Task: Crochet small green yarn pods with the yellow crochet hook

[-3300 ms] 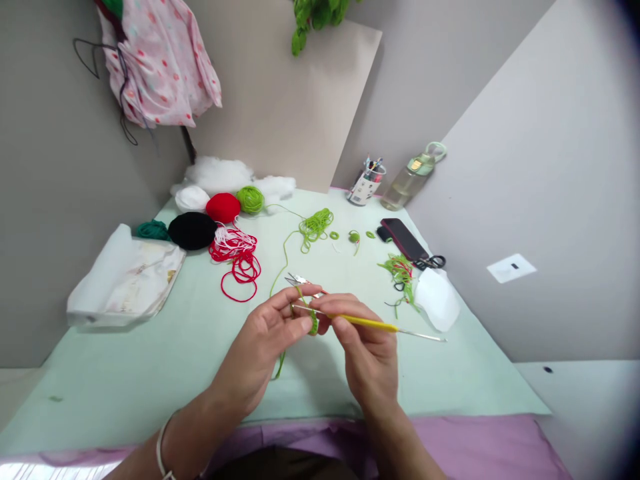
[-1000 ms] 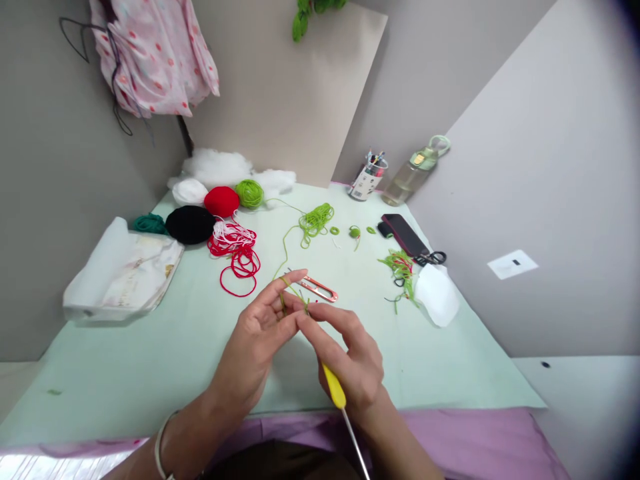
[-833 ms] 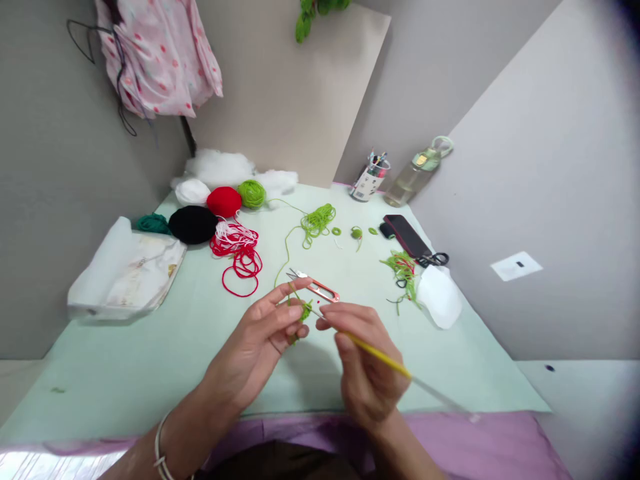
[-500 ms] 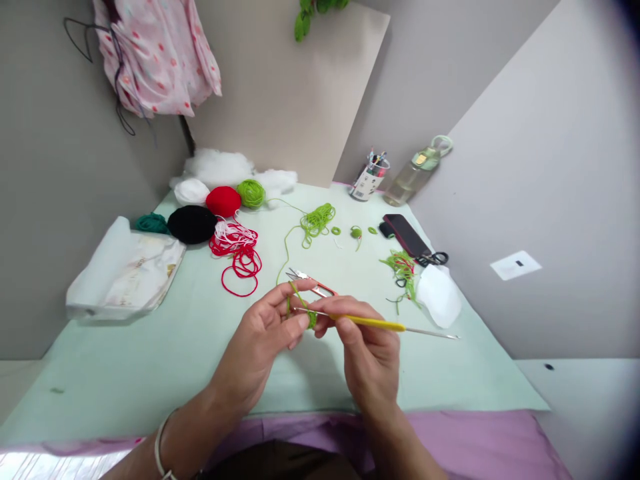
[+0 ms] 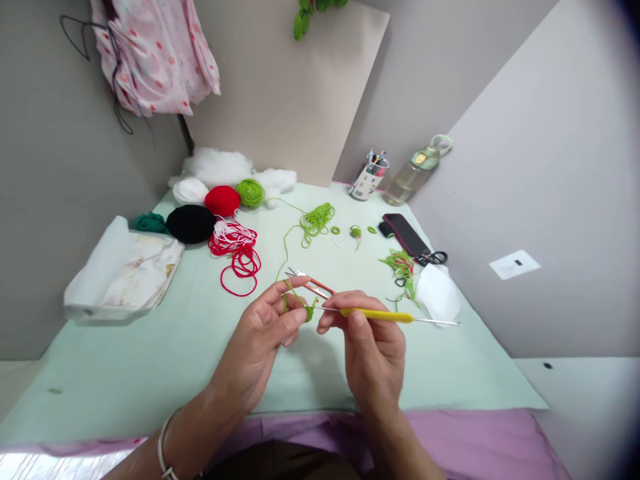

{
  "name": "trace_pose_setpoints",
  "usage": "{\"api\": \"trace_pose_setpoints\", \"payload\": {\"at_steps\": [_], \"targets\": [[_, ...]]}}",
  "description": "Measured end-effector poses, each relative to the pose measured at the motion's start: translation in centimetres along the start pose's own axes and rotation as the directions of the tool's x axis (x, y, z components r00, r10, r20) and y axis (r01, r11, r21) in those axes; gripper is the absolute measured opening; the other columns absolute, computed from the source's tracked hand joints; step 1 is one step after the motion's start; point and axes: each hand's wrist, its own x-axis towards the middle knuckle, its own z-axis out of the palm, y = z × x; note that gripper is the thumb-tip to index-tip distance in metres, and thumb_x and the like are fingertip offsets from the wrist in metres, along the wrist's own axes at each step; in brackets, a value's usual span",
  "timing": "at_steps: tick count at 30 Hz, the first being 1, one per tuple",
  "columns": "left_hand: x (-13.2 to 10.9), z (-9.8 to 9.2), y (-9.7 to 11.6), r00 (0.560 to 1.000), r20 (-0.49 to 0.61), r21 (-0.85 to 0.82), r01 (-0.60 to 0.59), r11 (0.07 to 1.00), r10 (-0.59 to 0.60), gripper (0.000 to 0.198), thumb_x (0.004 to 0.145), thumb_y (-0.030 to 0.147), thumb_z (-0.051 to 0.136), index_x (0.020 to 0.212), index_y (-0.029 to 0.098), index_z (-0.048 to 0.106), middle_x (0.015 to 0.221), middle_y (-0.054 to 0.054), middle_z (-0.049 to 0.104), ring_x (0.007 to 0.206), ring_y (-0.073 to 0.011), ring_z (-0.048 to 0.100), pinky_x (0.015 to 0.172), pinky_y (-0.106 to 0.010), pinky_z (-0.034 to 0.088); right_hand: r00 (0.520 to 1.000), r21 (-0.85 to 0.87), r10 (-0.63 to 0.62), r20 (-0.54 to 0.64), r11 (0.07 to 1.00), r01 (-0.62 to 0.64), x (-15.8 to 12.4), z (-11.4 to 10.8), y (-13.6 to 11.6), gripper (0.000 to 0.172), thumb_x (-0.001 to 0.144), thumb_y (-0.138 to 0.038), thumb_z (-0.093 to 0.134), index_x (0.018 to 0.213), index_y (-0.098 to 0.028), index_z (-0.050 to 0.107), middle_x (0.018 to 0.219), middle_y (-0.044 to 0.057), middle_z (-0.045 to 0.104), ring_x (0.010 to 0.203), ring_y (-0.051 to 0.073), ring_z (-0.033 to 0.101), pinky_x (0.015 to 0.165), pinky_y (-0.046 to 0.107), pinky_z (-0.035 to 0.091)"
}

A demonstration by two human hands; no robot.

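Between thumb and fingers, my left hand (image 5: 267,327) pinches a small green crochet piece (image 5: 310,312). Green yarn runs over its raised index finger and back to a loose green yarn heap (image 5: 317,220). My right hand (image 5: 373,340) grips a crochet hook (image 5: 377,315) by its yellow handle, pen-like. The hook's thin metal tip points left and reaches the green piece; its other metal end sticks out to the right. Just beyond my fingers lie orange-handled thread snips (image 5: 316,287), partly hidden by my hands.
Yarn balls in red (image 5: 223,201), black (image 5: 191,224) and green (image 5: 251,193) sit at the back left, before white stuffing (image 5: 220,165). Small green crochet pieces (image 5: 355,232) lie mid-table. On the right are a phone (image 5: 406,235), black scissors (image 5: 433,258), yarn scraps (image 5: 400,267) and a bottle (image 5: 415,175).
My right hand has shifted slightly right with the hook, drawing its tip back and leaving a wider gap between my hands. The left hand keeps hold of the green piece.
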Motion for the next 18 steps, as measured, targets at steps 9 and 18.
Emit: {"api": "trace_pose_setpoints", "payload": {"at_steps": [9,18], "targets": [[-0.14,0.01,0.22,1.000,-0.005,0.001,-0.020,1.000,0.020,0.034,0.085,0.024,0.084,0.119,0.024,0.079,0.084,0.002,0.060,0.066,-0.0083,0.039,0.060,-0.023,0.034,0.995,-0.063,-0.088,-0.041,0.994,0.086,-0.46,0.25,-0.26,0.021,0.109,-0.024,0.058,0.112,-0.026,0.079,0.103,0.003,0.076,0.084,0.014,0.072,0.075,0.031,0.061],[-0.07,-0.14,-0.05,0.997,0.080,0.047,0.006,0.999,-0.009,0.048,0.088,0.028,0.083,0.134,0.025,0.071,0.087,0.000,0.066,0.075,-0.0118,0.049,0.062,-0.025,0.034,0.999,-0.031,-0.017,0.036,0.999,0.018,-0.03,0.25,0.14,0.017,0.106,-0.031,0.065,0.110,-0.028,0.081,0.103,0.004,0.080,0.079,0.015,0.071,0.071,0.031,0.059]]}}
